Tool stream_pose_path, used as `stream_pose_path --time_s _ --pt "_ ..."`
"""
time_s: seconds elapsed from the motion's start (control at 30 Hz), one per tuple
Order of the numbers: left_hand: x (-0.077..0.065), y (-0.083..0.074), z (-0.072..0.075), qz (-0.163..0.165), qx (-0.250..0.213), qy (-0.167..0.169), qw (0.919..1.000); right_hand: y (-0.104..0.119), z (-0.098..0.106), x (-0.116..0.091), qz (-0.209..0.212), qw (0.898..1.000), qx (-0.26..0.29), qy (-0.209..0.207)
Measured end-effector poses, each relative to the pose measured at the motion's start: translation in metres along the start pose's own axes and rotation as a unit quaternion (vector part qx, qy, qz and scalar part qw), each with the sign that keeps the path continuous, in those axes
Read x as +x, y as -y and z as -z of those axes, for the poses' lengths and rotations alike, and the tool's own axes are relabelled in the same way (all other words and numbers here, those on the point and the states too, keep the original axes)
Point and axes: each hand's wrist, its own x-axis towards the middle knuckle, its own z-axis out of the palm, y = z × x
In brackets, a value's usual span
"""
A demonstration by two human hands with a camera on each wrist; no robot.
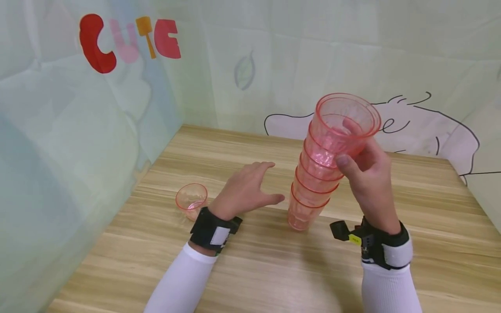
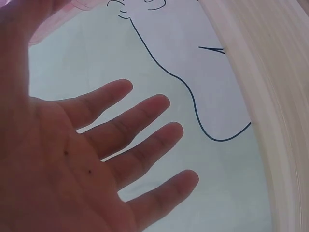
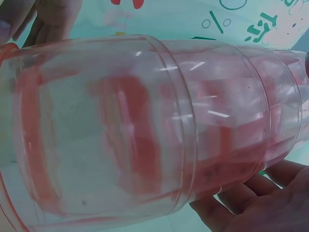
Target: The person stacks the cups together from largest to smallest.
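My right hand [image 1: 372, 178] grips a tall stack of translucent pink plastic cups [image 1: 318, 169] near its top cup, thumb on the near side. The stack leans, its mouth up and to the right. Whether its lowest cup touches the table, I cannot tell. In the right wrist view the nested cups [image 3: 222, 116] fill the picture, with fingers [image 3: 270, 198] along one side. Left of the stack, my left hand [image 1: 244, 187] is apart from it, thumb and fingers spread and holding nothing. Its palm [image 2: 63, 169] shows in the left wrist view.
A single pink cup [image 1: 192, 200] stands upright on the wood-grain table [image 1: 250, 269], left of my left hand. Behind it hangs a pale printed cloth [image 1: 235, 48] with coloured letters, along the table's back and left edges.
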Motion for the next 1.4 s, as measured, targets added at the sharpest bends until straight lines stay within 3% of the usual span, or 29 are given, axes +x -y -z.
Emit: stream_pose_path --time_s 0.3,0.77,1.17,1.4 --pt "-0.002 0.007 0.001 0.005 0.025 -0.023 0.9994 -0.006 0.004 -0.001 -0.024 1.000 -0.014 0.013" --pt "-0.011 0.019 0.009 0.049 0.064 -0.033 0.9962 -0.016 0.010 -0.001 -0.090 0.994 -0.030 0.052" --pt "-0.021 0.021 0.011 0.060 0.078 -0.041 0.9943 -0.025 0.014 0.000 -0.107 0.991 -0.017 0.085" --pt "-0.036 0.032 0.011 0.108 0.072 -0.031 0.9911 -0.030 0.013 0.002 -0.107 0.988 -0.003 0.109"
